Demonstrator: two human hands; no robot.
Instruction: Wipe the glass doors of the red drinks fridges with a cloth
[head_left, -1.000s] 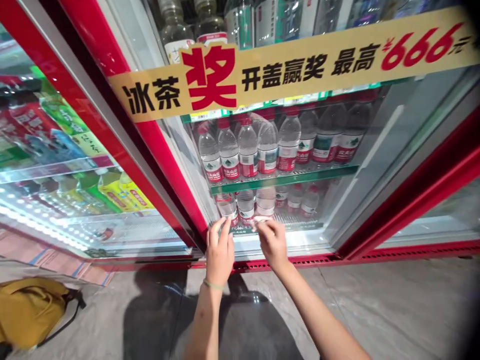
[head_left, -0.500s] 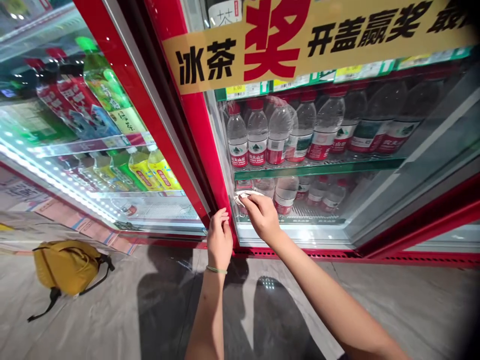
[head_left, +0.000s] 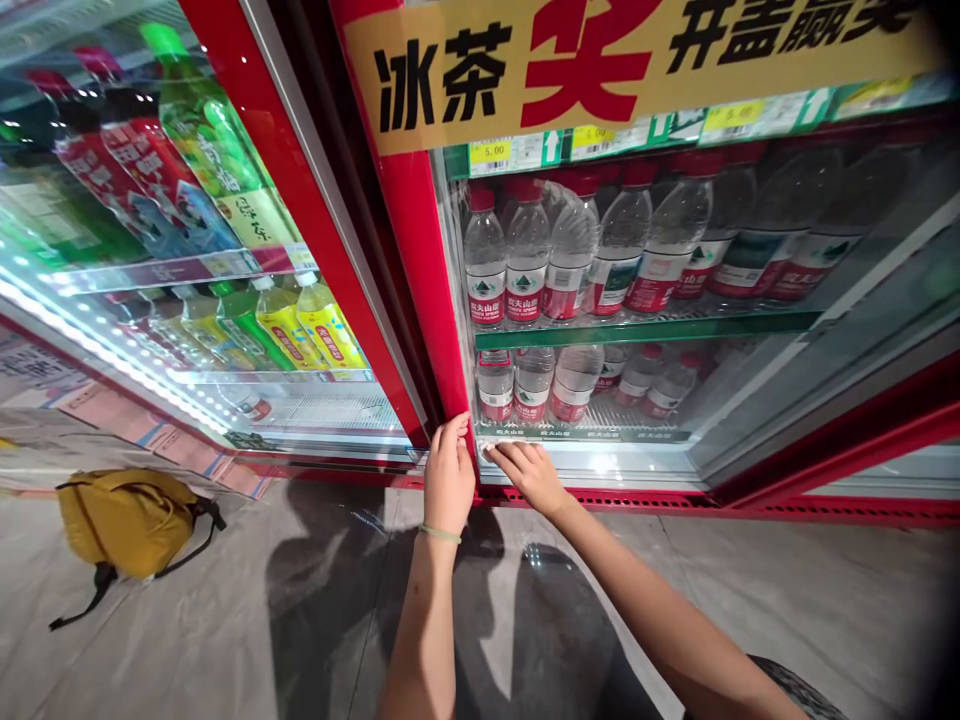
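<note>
My right hand [head_left: 529, 475] is closed on a white cloth [head_left: 487, 452], possibly a tissue, mostly hidden by the fingers. The hand presses it to the lower left of a glass fridge door [head_left: 600, 466], below the bottom row of bottles. Just to the left, my left hand [head_left: 448, 475] has its fingers bent around the red door frame [head_left: 424, 270], near the frame's lower end. A green band [head_left: 440, 535] circles the left wrist. Behind the glass, water bottles [head_left: 525, 270] with red caps and labels stand on two shelves.
On the left, a second fridge holds bottled drinks [head_left: 217, 150]. A yellow banner [head_left: 442, 85] crosses the right door's upper part. The grey tiled floor [head_left: 330, 640] bears a mustard-yellow backpack [head_left: 127, 520]. Another red frame [head_left: 840, 440] slants at right.
My right hand has moved down the glass with the white cloth, from in front of the lower bottles to beneath them. My left hand stays at the red frame. The view has shifted slightly.
</note>
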